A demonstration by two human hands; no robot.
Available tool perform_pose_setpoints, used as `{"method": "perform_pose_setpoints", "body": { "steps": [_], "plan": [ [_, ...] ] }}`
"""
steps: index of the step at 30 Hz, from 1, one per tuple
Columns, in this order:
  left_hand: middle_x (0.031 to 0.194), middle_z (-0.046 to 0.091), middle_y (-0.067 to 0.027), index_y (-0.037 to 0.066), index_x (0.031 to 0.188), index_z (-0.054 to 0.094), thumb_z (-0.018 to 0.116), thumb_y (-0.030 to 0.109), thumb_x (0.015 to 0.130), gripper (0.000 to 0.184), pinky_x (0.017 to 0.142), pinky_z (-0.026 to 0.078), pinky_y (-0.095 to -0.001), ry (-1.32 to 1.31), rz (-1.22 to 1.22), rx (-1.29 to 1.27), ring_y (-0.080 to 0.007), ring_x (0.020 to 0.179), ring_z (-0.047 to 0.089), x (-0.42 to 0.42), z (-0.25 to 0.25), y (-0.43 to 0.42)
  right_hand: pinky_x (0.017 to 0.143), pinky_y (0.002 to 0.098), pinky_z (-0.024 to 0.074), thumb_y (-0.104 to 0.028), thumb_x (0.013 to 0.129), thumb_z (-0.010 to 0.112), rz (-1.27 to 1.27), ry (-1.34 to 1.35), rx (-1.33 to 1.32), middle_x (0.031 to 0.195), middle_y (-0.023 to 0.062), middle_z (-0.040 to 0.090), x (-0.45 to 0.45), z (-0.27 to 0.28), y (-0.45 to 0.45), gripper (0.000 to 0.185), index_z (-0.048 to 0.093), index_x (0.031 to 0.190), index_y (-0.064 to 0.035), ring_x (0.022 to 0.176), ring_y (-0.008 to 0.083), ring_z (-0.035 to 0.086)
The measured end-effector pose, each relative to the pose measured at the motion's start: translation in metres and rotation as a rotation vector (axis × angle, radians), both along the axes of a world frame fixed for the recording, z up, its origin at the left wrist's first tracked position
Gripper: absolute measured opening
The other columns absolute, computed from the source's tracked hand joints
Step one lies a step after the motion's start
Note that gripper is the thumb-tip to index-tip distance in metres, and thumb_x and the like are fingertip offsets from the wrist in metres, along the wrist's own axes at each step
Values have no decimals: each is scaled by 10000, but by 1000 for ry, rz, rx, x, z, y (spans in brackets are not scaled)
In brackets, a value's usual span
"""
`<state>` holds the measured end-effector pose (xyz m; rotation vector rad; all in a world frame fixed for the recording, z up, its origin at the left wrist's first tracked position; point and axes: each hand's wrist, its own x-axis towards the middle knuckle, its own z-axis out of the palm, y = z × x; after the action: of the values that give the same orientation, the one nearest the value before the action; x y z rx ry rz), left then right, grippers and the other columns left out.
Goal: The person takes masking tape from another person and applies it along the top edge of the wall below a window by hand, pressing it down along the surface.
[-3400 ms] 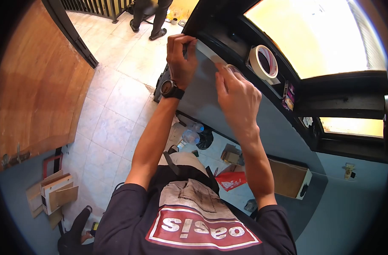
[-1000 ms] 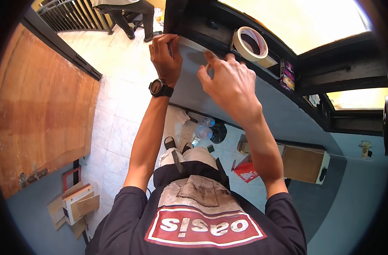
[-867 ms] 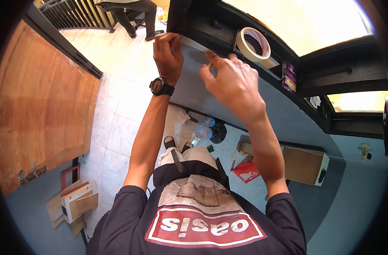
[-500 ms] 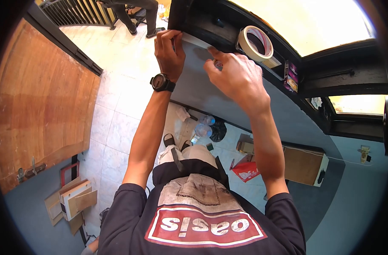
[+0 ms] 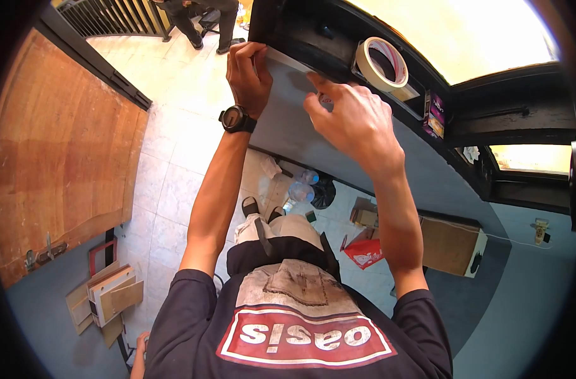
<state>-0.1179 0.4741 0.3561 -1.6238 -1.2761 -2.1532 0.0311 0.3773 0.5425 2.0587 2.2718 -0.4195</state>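
My left hand (image 5: 249,79), with a black watch on its wrist, is closed at the left end of a pale tape strip (image 5: 288,59). That strip runs along the lower edge of the black window frame (image 5: 338,69), where it meets the grey wall (image 5: 288,126). At its other end, my right hand (image 5: 357,120) curls round a small tape roll (image 5: 326,101), mostly hidden by the fingers. A wider cream tape roll (image 5: 364,62) rests on the frame ledge, just beyond my right hand. To its right stands a small purple box (image 5: 433,115).
A wooden door (image 5: 60,158) is at left, above stacked boards (image 5: 111,294). Another person's legs (image 5: 228,25) show near the railing (image 5: 111,19); someone's hand (image 5: 141,344) shows at lower left. Bottles (image 5: 300,191), a red bag (image 5: 365,252) and a cabinet (image 5: 449,246) are below.
Over the last second my right hand has shifted slightly right and down, away from my left hand, which stays at the strip's end. A hand has come into view at lower left.
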Motion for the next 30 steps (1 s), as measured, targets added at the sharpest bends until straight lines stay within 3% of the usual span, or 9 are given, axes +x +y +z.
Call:
{"method": "perform_pose_setpoints", "body": {
  "steps": [3,12,14,18,21,23,30],
  "plan": [
    [990,658,-137,12,1082,607,666,-55,988,130,722,522,-355,70,30,29,-264,807,639,-3,-1,1,978,452,561,-457,971,537,-3,14,13,1093,194,781,2,-2,2,545,694,1434,-219,1026,362,750],
    [979,645,-126,20,1083,600,669,-50,987,137,697,506,-353,63,54,39,-251,773,611,0,-2,3,974,453,560,-469,970,538,-28,29,-13,998,182,782,2,4,3,535,692,1437,-257,986,358,749],
    [980,646,-125,21,1083,601,670,-49,986,138,695,506,-351,60,56,36,-250,774,613,0,-2,4,953,471,576,-397,967,517,0,33,27,911,182,786,1,4,2,534,700,1410,-160,976,371,761],
    [979,647,-124,22,1085,603,671,-50,985,141,691,509,-348,45,53,42,-251,781,623,1,0,4,968,470,570,-400,968,517,9,40,60,910,181,786,4,-1,2,536,701,1410,-159,983,368,760],
    [977,647,-124,23,1088,604,672,-53,982,147,689,512,-347,58,66,37,-255,788,630,0,2,4,979,472,564,-404,963,522,0,54,67,936,189,786,5,2,2,540,701,1412,-165,1017,371,751],
    [976,646,-124,24,1087,603,673,-56,980,150,688,512,-348,52,63,39,-258,789,631,0,2,4,971,453,556,-469,963,539,-20,61,17,984,191,779,5,4,4,536,691,1434,-264,988,366,747],
    [975,642,-124,27,1081,600,673,-66,970,162,687,513,-353,50,52,29,-262,793,631,-1,2,3,960,448,560,-465,953,536,-19,34,47,957,194,777,6,-1,6,544,692,1435,-266,958,362,748]
  ]
}}
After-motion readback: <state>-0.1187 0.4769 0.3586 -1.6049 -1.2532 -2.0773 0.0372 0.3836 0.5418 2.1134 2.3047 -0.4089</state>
